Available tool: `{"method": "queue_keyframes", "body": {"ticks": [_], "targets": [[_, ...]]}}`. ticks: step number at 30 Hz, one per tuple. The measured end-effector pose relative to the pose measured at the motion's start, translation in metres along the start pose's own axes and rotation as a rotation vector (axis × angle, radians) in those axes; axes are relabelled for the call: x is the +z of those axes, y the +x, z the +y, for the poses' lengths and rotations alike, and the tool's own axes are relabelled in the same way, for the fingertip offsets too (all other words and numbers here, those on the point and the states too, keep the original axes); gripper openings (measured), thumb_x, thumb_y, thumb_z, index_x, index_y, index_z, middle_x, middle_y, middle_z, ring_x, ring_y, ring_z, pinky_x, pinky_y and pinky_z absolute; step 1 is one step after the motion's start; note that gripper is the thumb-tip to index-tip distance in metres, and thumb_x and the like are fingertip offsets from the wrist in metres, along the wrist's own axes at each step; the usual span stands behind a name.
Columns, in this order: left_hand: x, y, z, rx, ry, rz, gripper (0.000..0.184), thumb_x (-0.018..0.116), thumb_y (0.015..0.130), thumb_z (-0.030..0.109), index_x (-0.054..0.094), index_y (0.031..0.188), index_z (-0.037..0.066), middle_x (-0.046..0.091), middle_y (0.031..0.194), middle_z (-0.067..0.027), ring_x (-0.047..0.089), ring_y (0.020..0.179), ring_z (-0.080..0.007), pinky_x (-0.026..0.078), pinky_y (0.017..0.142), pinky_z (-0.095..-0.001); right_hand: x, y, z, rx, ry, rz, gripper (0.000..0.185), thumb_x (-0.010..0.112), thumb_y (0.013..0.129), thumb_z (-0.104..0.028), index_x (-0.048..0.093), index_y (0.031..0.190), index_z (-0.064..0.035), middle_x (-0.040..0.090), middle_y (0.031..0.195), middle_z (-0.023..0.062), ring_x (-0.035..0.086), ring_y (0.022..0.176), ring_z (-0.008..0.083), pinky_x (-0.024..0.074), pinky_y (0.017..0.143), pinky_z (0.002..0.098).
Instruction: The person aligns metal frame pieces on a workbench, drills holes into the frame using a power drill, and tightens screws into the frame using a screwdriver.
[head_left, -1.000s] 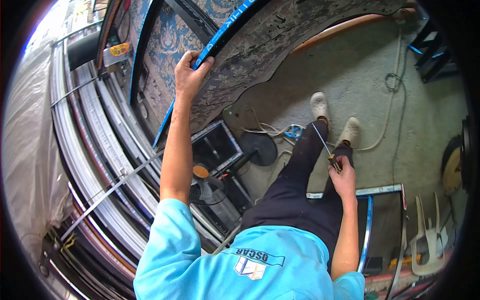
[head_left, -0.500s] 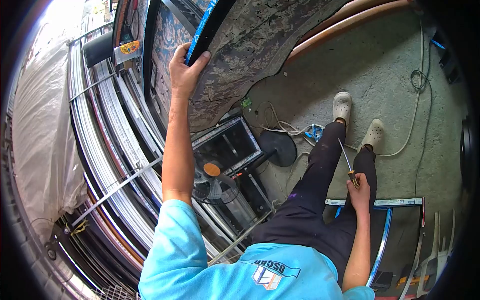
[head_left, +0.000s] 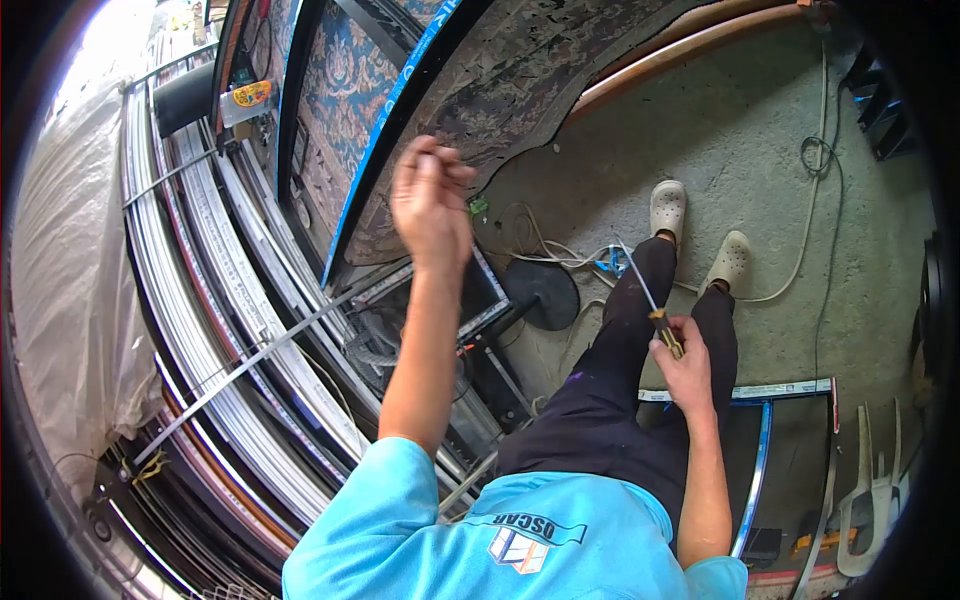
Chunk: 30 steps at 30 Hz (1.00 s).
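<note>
My left hand (head_left: 432,205) is raised in front of the dark frame bar with blue protective film (head_left: 385,115), apart from it. Its fingers are loosely bent, slightly blurred, and nothing shows between them. Low over my thighs, my right hand (head_left: 686,368) is closed around the black and yellow handle of a screwdriver (head_left: 665,333). The screwdriver's long thin shaft points up and away, toward my feet. Behind the left hand lies a worn patterned carpet (head_left: 500,110), partly covered by the frame.
Long metal profiles (head_left: 200,290) are stacked on a rack at left, beside plastic sheeting (head_left: 80,290). A round black base (head_left: 541,300) and loose cables (head_left: 800,270) are on the concrete floor. A film-edged frame (head_left: 752,480) lies at right, near a white plastic chair (head_left: 880,510).
My left hand has let go of the film-covered bar and come down to the right. My right hand has shifted slightly up and left with the screwdriver, which is tilted more to the left.
</note>
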<state>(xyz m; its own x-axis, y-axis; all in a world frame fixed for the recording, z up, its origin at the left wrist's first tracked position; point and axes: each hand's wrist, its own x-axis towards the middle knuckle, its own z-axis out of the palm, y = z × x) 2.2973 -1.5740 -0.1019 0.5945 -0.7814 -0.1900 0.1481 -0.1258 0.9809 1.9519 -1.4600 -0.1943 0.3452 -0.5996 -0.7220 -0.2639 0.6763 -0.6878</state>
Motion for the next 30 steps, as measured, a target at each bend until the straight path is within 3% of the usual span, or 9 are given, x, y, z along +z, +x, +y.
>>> {"method": "queue_keyframes", "body": {"ticks": [5,8,15,19,22,23,25,27,30], "targets": [[0.017,-0.034,-0.048,-0.391,-0.226,0.138,0.018,0.063,0.100,0.017,0.062,0.113,0.005,0.069,0.103,-0.0093,0.068,0.093,-0.0219,0.058,0.087,-0.0410,0.016,0.001,-0.062,-0.180,0.231,-0.080,0.035,0.070,0.091,-0.016,0.062,0.120,0.0015,0.068,0.100,0.0098,0.064,0.090,0.0157,0.0505,0.081,0.0299],[0.022,-0.035,-0.056,-0.408,-0.257,0.065,0.021,0.066,0.098,0.020,0.062,0.113,0.005,0.069,0.102,-0.0092,0.069,0.093,-0.0231,0.059,0.087,-0.0434,0.021,0.007,-0.083,-0.276,0.182,-0.081,0.037,0.071,0.091,-0.014,0.062,0.123,0.0028,0.068,0.104,0.0112,0.064,0.093,0.0163,0.0508,0.084,0.0301],[0.008,-0.023,-0.045,-0.297,-0.245,0.060,0.016,0.058,0.098,0.007,0.060,0.112,0.000,0.068,0.098,-0.0139,0.070,0.086,-0.0266,0.061,0.081,-0.0435,0.029,0.022,-0.097,-0.291,0.178,-0.119,0.036,0.071,0.091,-0.013,0.061,0.121,0.0041,0.067,0.101,0.0094,0.063,0.087,0.0125,0.0506,0.079,0.0268],[-0.032,-0.001,-0.012,-0.027,-0.130,0.064,0.015,0.050,0.094,0.006,0.061,0.104,0.000,0.062,0.088,-0.0070,0.059,0.076,-0.0146,0.056,0.074,-0.0353,0.012,0.020,-0.123,-0.315,0.187,-0.125,0.033,0.069,0.093,-0.014,0.056,0.120,0.0003,0.066,0.098,0.0064,0.063,0.089,0.0112,0.0509,0.081,0.0273],[-0.043,0.031,0.032,0.286,0.552,0.075,0.014,0.049,0.090,0.006,0.061,0.085,0.002,0.057,0.089,-0.0021,0.053,0.078,-0.0109,0.043,0.074,-0.0250,-0.010,0.009,-0.142,-0.292,0.043,-0.120,0.032,0.066,0.092,-0.007,0.054,0.122,-0.0036,0.061,0.095,-0.0004,0.053,0.075,0.0035,0.0457,0.067,0.0206],[-0.046,0.051,0.032,0.460,0.670,0.032,0.014,0.057,0.091,0.014,0.063,0.094,0.002,0.059,0.090,-0.0060,0.055,0.083,-0.0186,0.044,0.077,-0.0307,-0.016,0.001,-0.148,-0.312,0.018,-0.107,0.032,0.066,0.092,-0.007,0.054,0.122,-0.0036,0.061,0.095,-0.0004,0.053,0.075,0.0035,0.0457,0.067,0.0206],[-0.032,0.074,0.057,0.593,1.164,-0.013,0.026,0.069,0.087,0.025,0.065,0.102,0.005,0.061,0.096,-0.0121,0.055,0.093,-0.0277,0.043,0.085,-0.0395,-0.027,-0.017,-0.157,-0.263,-0.143,-0.015,0.032,0.071,0.088,-0.012,0.059,0.115,0.0013,0.067,0.101,0.0072,0.063,0.093,0.0134,0.0510,0.085,0.0304],[-0.034,0.096,0.053,0.550,1.264,-0.084,0.041,0.081,0.077,0.036,0.066,0.104,0.010,0.059,0.104,-0.0111,0.052,0.104,-0.0326,0.040,0.088,-0.0457,-0.029,-0.040,-0.171,-0.199,-0.235,0.050,0.034,0.073,0.086,-0.014,0.061,0.114,0.0009,0.069,0.099,0.0088,0.065,0.092,0.0150,0.0522,0.084,0.0313],[-0.032,0.117,0.052,0.471,1.261,-0.219,0.041,0.081,0.072,0.041,0.061,0.090,0.011,0.062,0.092,-0.0100,0.060,0.093,-0.0332,0.044,0.078,-0.0456,-0.033,-0.069,-0.166,-0.254,-0.379,0.142,0.036,0.075,0.085,-0.016,0.062,0.113,0.0011,0.069,0.099,0.0110,0.066,0.093,0.0168,0.0531,0.083,0.0325]]}}
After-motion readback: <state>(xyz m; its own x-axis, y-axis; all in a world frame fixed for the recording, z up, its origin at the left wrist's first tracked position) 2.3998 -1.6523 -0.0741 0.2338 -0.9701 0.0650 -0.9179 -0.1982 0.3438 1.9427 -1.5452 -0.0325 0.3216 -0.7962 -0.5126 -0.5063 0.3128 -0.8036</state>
